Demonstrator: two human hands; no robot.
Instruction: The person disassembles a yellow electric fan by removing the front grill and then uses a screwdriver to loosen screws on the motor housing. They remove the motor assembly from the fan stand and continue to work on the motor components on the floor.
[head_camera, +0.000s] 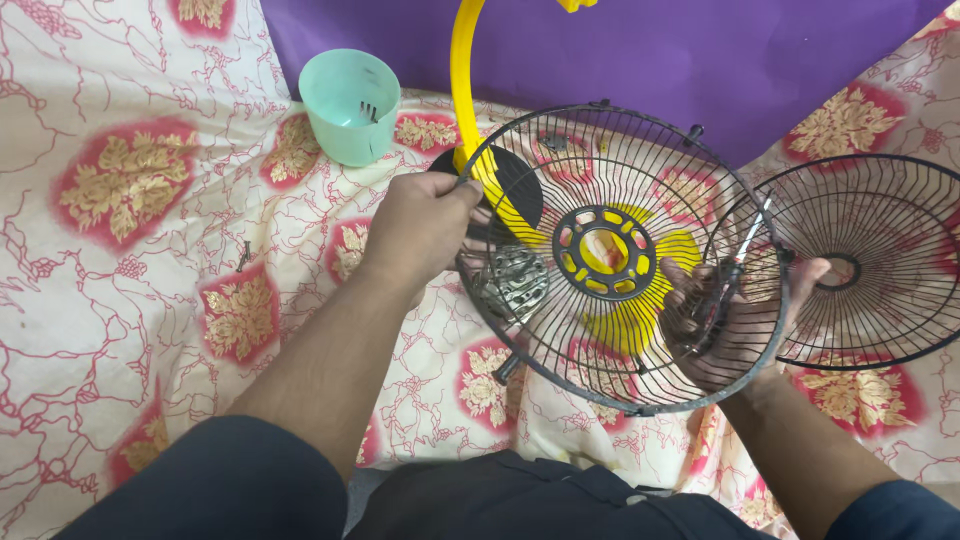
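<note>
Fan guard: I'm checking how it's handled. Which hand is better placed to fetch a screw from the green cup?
Probably the left hand: it grips the fan guard rim on the side nearer the green cup. The right hand supports the far side, by the second guard.

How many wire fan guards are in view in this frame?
2. One wire fan guard is held at its rim by the left hand and right hand. The second guard lies on the floral cloth to its right.
</note>
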